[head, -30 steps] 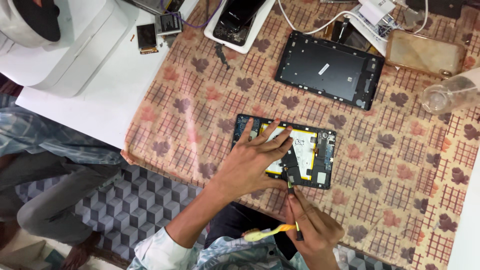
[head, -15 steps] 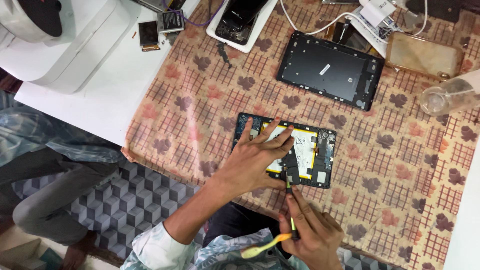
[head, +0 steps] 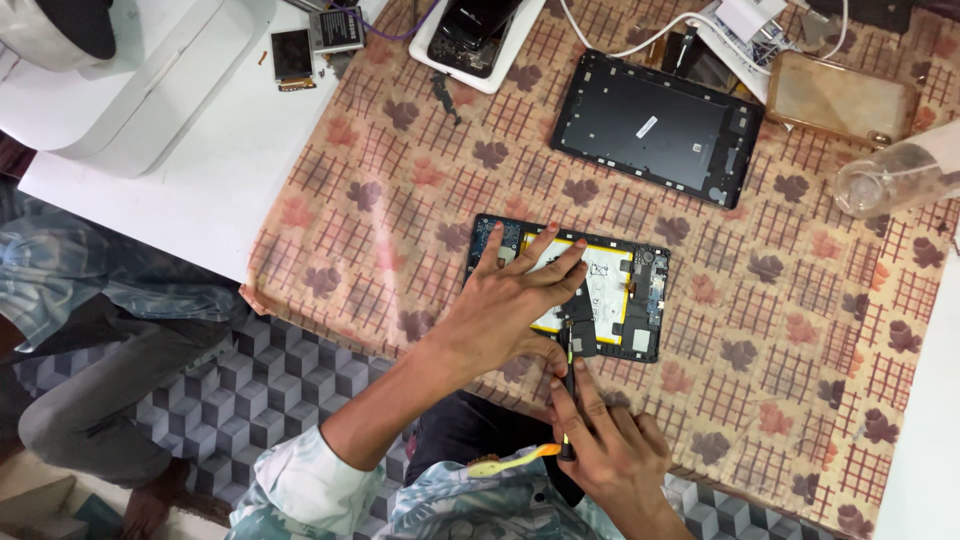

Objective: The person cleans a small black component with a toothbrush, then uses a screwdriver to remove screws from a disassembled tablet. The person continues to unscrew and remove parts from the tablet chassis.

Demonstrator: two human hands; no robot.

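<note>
The opened tablet (head: 590,300) lies flat on the leaf-patterned cloth (head: 400,200), near the table's front edge, its yellow-edged battery and circuit boards facing up. The left hand (head: 510,305) is spread wide over it, palm down, fingers fanned across the battery, pinning the body so it can't slide. The right hand (head: 605,450) is closed around a thin dark screwdriver (head: 567,400), fingertips pinched on the shaft, with the tip down at the tablet's lower edge, just beside the left thumb. A yellow toothbrush (head: 512,462) is tucked under that same hand (whether a finger actually grips it, I can't tell).

To do this well, I'd say: keep the driver square to the board rather than leaning, let the spread hand take all the sideways load, and press lightly, since the parts here look small and a slip would run straight across the board or into the battery.

Further back lie the tablet's black back cover (head: 655,125), apart from the work, a clear bottle (head: 900,175) on its side at the right, and a white tray (head: 478,40) holding a dark phone. Another person's legs (head: 110,330) show below the table at the left.
</note>
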